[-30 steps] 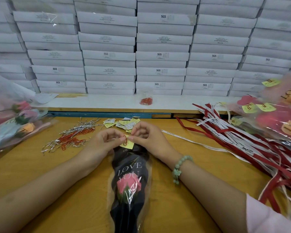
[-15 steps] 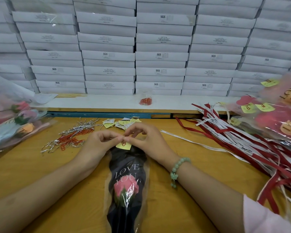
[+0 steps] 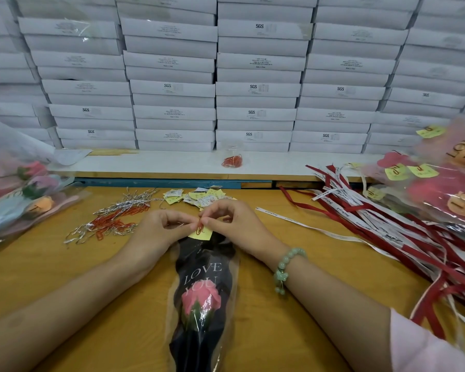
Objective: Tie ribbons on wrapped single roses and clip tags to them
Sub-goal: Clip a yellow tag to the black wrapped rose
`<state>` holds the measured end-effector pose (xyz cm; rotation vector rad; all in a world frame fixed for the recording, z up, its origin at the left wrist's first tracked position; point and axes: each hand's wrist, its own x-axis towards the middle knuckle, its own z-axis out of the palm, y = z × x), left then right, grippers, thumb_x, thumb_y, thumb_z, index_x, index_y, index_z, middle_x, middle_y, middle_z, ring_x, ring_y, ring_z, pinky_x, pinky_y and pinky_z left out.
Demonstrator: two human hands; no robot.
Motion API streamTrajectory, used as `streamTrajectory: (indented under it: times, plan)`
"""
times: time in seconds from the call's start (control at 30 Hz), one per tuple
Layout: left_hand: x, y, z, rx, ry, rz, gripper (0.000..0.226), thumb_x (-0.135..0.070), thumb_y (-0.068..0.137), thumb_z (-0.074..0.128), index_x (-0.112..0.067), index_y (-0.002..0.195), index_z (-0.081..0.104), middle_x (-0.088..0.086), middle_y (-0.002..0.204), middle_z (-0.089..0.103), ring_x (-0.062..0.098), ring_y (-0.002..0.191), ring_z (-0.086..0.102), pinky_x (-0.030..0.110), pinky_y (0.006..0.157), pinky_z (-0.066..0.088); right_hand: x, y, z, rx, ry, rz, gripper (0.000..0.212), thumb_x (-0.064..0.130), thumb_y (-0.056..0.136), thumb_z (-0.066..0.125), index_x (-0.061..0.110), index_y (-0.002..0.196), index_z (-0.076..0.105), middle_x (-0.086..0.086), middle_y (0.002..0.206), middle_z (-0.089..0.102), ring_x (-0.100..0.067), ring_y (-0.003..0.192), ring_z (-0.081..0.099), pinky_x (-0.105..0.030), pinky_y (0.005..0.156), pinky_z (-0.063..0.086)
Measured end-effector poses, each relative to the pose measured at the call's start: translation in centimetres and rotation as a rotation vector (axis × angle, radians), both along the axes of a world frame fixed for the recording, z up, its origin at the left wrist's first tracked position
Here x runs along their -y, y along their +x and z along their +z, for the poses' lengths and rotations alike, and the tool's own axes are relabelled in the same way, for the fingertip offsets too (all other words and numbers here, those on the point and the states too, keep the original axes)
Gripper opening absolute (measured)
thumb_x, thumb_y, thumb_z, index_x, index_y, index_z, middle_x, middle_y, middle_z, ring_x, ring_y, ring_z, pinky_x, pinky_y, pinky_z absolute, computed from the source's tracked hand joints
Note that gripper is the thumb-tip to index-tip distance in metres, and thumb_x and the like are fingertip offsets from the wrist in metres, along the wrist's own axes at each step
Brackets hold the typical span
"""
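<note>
Clipping the tag

Nearest lies a pink rose in black cellophane sleeve (image 3: 202, 299). At its far end the left hand (image 3: 159, 232) and right hand (image 3: 234, 226) meet, pinching a red wire clip (image 3: 199, 227) onto a yellow paper tag (image 3: 204, 234). No ribbon shows on it.

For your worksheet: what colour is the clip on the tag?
Red-orange; the clip shows best in the head view.

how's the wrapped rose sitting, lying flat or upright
Lying flat: the wrapped rose rests lengthwise on the wooden table, bloom facing up.
</note>
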<state>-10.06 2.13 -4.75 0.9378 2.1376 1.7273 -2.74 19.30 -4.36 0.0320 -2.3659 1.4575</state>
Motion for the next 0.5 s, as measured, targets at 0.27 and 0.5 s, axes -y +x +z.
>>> streamTrajectory:
  times: [0.27,0.5]
  plan:
    - [-0.22,0.22,0.0,0.078,0.092,-0.012,0.016,-0.008,0.078,0.074,-0.021,0.087,0.071,-0.005,0.08,0.071,0.012,0.074,0.069,0.016,0.059,0.053,-0.31,0.28,0.41,-0.027,-0.238,-0.063,0.011,0.011,0.091,0.065,0.002,0.095,0.069,-0.012,0.094,0.074,-0.018,0.087,0.068,-0.034,0.082,0.056]
    - [-0.19,0.46,0.14,0.059,0.095,-0.045,0.016,-0.009,0.079,0.075,-0.024,0.085,0.074,0.011,0.089,0.07,0.019,0.08,0.07,0.018,0.065,0.055,-0.38,0.09,0.27,-0.026,-0.288,-0.078,0.005,0.008,0.089,0.067,0.01,0.085,0.065,0.0,0.076,0.073,-0.011,0.076,0.069,-0.028,0.066,0.057]
